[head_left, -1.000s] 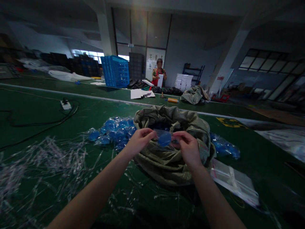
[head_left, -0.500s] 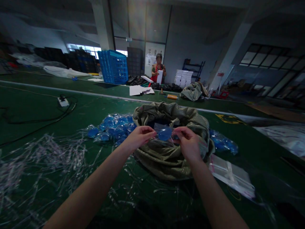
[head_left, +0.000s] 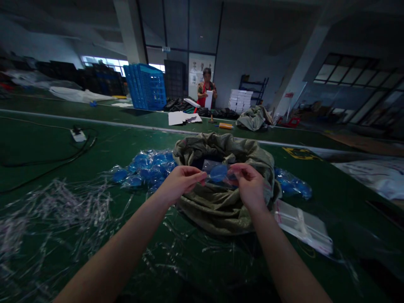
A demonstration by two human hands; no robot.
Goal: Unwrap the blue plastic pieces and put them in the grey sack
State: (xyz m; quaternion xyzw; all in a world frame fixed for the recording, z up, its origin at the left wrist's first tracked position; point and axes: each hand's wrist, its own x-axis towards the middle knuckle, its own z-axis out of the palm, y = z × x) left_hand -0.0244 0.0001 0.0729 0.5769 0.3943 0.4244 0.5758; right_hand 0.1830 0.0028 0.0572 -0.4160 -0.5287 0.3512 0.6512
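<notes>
Hands working over an open sack on a green counter

The left hand and right hand are pinching a clear pouch holding a blue disc, stretching sideways above the olive sack; bagged blue pieces, plastic strips and flat bags are lying around.

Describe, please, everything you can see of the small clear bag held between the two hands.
The bag is small, of clear glossy film, with a round blue piece inside. It is held flat above the sack's open mouth, the left hand pinching its left edge and the right hand its right. Its seal cannot be made out.
</notes>
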